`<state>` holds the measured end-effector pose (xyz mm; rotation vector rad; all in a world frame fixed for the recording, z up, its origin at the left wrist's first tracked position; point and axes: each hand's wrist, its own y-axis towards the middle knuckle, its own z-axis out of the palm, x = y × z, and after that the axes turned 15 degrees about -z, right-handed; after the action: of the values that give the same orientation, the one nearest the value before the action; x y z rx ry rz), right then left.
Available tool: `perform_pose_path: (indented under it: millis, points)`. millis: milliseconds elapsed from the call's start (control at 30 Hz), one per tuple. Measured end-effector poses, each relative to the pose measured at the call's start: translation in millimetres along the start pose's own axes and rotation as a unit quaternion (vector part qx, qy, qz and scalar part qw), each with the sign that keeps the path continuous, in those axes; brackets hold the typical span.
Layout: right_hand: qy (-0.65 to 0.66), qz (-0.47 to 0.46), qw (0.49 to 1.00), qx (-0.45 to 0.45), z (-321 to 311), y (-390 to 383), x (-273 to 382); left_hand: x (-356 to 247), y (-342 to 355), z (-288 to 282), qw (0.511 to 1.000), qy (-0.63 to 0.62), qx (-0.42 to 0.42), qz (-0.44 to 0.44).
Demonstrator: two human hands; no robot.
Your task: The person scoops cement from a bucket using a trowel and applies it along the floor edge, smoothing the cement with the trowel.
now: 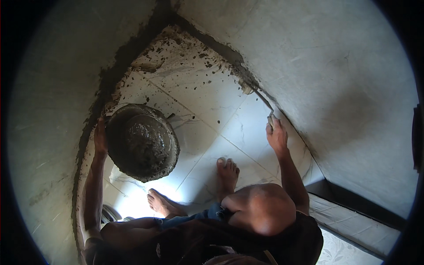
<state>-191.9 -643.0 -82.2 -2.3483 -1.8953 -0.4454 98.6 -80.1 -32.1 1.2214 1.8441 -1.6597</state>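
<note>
My left hand [100, 134] grips the left side of a round, mortar-crusted dark bucket [169, 137], its fingertips partly hidden. Wet grey mortar [143, 139] lies inside. My right hand [276, 132] is closed round the handle of a trowel [265, 99], whose thin blade rests along the foot of the right wall, at a dark mortar band [234, 57] with crumbly, pale patches.
Two plastered walls [335, 57] meet at the far corner, with mortar bands along both bases. Mortar crumbs lie on the white tiled floor [232, 132]. My bare feet [226, 174] are below the bucket and trowel. A tiled step [344, 223] with a dark edge is at lower right.
</note>
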Motion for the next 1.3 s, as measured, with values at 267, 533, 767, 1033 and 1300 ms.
perform_pose_path:
  millis: [267, 533, 767, 1033, 1300]
  points:
    - [0.005, -0.008, 1.0, -0.011, 15.4, 7.2, -14.3, 8.4, 6.7, -1.8, 0.999, 0.022, -0.029, 0.012]
    - [0.017, -0.007, 1.0, -0.015, 3.1, 3.2, -22.3, 14.6, 10.7, -11.9, 0.999, 0.028, -0.029, -0.009]
    - [0.085, 0.029, 0.993, -0.08, 61.9, 5.4, -12.1, 1.2, 0.9, 4.1, 0.999, 0.022, -0.029, -0.03]
    - [0.057, 0.032, 0.993, -0.094, 62.7, 3.3, 5.7, -7.6, -4.5, 4.6, 0.999, 0.033, -0.012, -0.019]
    - [0.081, 0.022, 0.992, -0.09, 57.0, 20.8, 16.1, 6.4, 4.8, -2.3, 0.998, 0.029, -0.046, 0.007]
